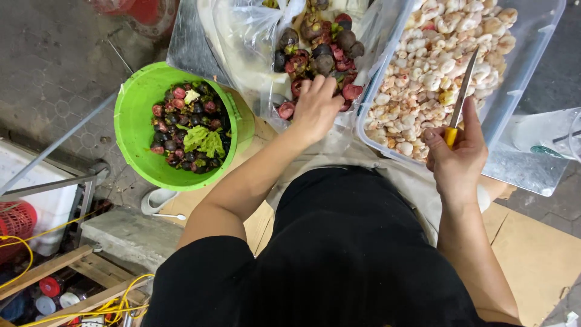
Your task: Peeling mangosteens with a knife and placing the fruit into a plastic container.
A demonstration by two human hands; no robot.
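Observation:
My left hand [315,109] reaches into a clear plastic bag [254,42] of dark purple mangosteens [321,48], its fingers resting on the fruit at the bag's near edge. Whether it grips one I cannot tell. My right hand [457,154] holds a yellow-handled knife [461,97], blade pointing up over a clear plastic tub [532,36] full of peeled white fruit segments [436,66].
A green bucket [136,127] at the left holds purple rinds and green scraps. A clear cup with a lid [544,133] sits at the right. Cardboard [532,254] covers the floor. A red basket [17,221], yellow cable and a wooden frame lie at lower left.

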